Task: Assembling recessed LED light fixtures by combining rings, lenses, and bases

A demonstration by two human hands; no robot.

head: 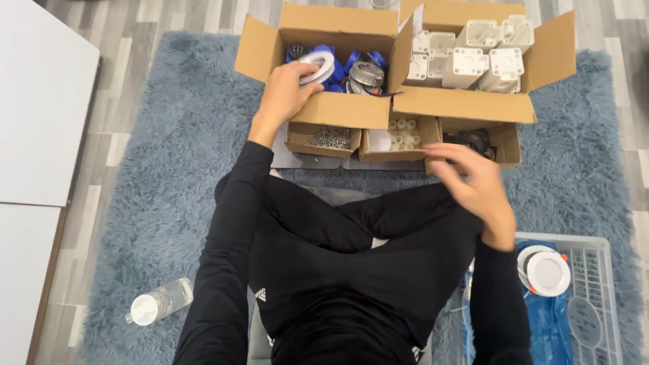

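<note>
On a blue shaggy rug [169, 135] over grey plank floor [122, 17], the left hand [287, 91] grasps a white ring [319, 66] above the box [338, 108]; the right hand [473, 186], right of it, hovers loosely open

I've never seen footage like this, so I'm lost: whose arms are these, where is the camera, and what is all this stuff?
This is one picture from a camera worn on a person's head, looking down at their own crossed legs on a shaggy blue rug. The left hand grips a white ring over a cardboard box of blue and metal parts. The right hand, blurred, hovers by small boxes of screws and plugs. Another box holds white plastic pieces. A water bottle lies left; a crate sits right.
</note>
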